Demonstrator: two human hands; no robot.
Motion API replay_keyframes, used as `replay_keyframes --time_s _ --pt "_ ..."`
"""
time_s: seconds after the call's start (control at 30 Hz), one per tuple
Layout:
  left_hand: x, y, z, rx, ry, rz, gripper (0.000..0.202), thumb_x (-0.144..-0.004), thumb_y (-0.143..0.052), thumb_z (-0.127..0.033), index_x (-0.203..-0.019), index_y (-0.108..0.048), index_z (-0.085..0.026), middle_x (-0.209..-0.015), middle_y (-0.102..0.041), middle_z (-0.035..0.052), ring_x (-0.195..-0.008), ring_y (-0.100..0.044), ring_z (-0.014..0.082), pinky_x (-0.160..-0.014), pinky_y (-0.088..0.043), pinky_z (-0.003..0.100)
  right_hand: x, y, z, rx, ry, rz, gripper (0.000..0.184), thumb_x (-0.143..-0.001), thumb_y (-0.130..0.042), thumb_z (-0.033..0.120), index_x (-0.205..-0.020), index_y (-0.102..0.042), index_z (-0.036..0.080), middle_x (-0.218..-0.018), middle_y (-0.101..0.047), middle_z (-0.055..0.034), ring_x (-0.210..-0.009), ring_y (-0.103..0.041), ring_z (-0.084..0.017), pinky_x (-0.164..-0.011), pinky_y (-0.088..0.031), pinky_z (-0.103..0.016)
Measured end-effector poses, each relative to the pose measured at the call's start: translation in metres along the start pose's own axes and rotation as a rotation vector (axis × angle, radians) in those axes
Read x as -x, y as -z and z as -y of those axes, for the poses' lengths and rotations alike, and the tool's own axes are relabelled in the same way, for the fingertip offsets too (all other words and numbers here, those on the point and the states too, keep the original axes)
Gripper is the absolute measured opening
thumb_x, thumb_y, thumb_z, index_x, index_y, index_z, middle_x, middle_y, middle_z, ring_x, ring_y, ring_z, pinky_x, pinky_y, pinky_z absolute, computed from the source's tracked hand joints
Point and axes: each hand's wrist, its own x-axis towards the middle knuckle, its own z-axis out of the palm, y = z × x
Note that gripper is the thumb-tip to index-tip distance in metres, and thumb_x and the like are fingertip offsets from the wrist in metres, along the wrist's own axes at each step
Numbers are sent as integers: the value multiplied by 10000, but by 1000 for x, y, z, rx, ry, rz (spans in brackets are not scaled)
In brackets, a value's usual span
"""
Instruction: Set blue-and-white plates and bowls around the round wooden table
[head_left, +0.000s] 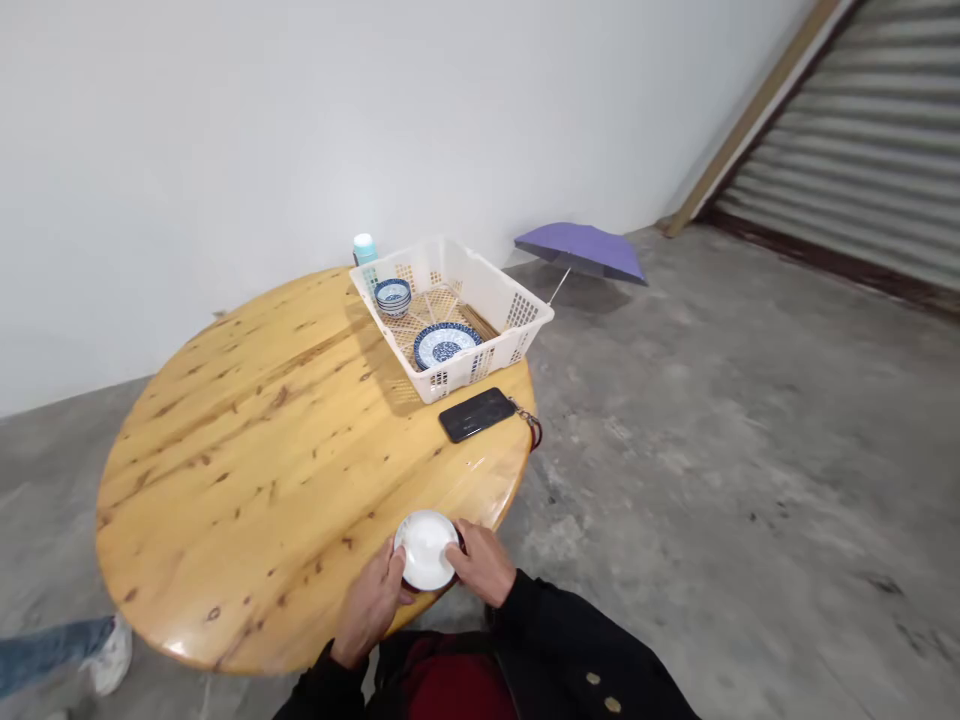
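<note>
A leg in blue jeans [45, 650] and a white shoe [109, 655], belonging to someone else, show at the far left beside a round wooden table [247, 450] on a concrete floor. At the table's near edge, the person's left hand [373, 605] curls its fingers around the left rim of a white dish [425, 550], while the right hand [480, 565] grips the opposite rim, so the dish is held between both hands. Whether it rests on the wood cannot be told. Further back, a bottle with a teal cap [364, 248] stands just behind a white plastic basket [525, 300], which holds a stack of small blue-and-white bowls [393, 296] in its far corner and a blue-patterned plate [447, 345] nearer the front. A black phone [477, 414] lies just in front of the basket, its strap [531, 428] hanging over the table's edge. To the right, an open purple umbrella [581, 250] sits on the floor by the wall, well apart from a metal roller shutter [862, 150].
</note>
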Motion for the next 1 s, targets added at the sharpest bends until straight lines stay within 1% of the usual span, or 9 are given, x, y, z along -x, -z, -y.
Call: replay_keyframes --time_s 0.07,0.13,0.23,0.4,0.6,0.7,0.8,0.9,1.0 --pt "3 -26 -23 35 18 9 758 -881 -396 -722 -1328 -549 -130 -990 -712 130 -766 -701 262 -686 -590 388 8 30 -17 -22 -6 14 107 -838 -502 164 -842 -606 138 -752 -635 -55 -688 -519 -164 -640 -273 -276" --pt "5 -43 -44 92 36 12 754 -865 -427 -719 -1332 -549 -140 -916 -719 115 -757 -704 270 -658 -585 386 11 56 -28 -55 0 26 100 -828 -504 165 -819 -601 146 -723 -623 -43 -671 -524 -160 -626 -280 -271" --pt "5 -51 -74 187 64 47 775 -826 -465 -752 -1303 -552 -148 -812 -723 96 -766 -717 288 -660 -579 393 7 92 -34 -135 35 64 88 -807 -506 172 -787 -591 163 -673 -607 -21 -630 -537 -150 -597 -308 -253" --pt "-5 -30 -131 260 -15 117 644 -821 -540 -747 -1133 -556 -184 -813 -725 67 -787 -727 269 -714 -580 386 -25 144 -23 -264 82 99 70 -744 -530 212 -751 -590 178 -627 -621 -9 -591 -584 -156 -542 -395 -231" --pt "-34 1 -210 271 -170 172 507 -850 -606 -665 -992 -528 -185 -805 -696 53 -795 -711 228 -769 -586 383 -66 214 4 -366 85 111 145 -701 -559 320 -750 -579 185 -598 -633 -6 -508 -618 -166 -468 -478 -239" --pt "-59 12 -245 279 -229 179 416 -900 -597 -585 -949 -516 -180 -801 -698 52 -762 -702 191 -742 -587 339 -93 250 17 -391 100 111 195 -677 -591 346 -752 -617 168 -587 -647 -11 -494 -624 -171 -457 -514 -250" --pt "-96 19 -278 279 -241 148 323 -931 -593 -490 -924 -514 -177 -750 -693 51 -719 -702 183 -683 -584 307 -133 284 25 -400 111 107 191 -648 -633 326 -715 -653 148 -621 -677 -33 -519 -636 -173 -458 -542 -251" --pt "-142 23 -311 298 -238 105 244 -951 -570 -391 -856 -532 -170 -717 -690 60 -706 -705 184 -661 -581 292 -188 316 30 -386 59 87 135 -626 -661 259 -668 -664 132 -617 -683 -52 -521 -642 -178 -449 -556 -253" --pt "-199 27 -342 339 -198 68 222 -965 -518 -300 -788 -537 -167 -703 -685 65 -692 -699 176 -689 -585 295 -254 345 31 -341 1 73 64 -631 -659 178 -641 -663 115 -588 -671 -66 -507 -635 -177 -450 -565 -259"
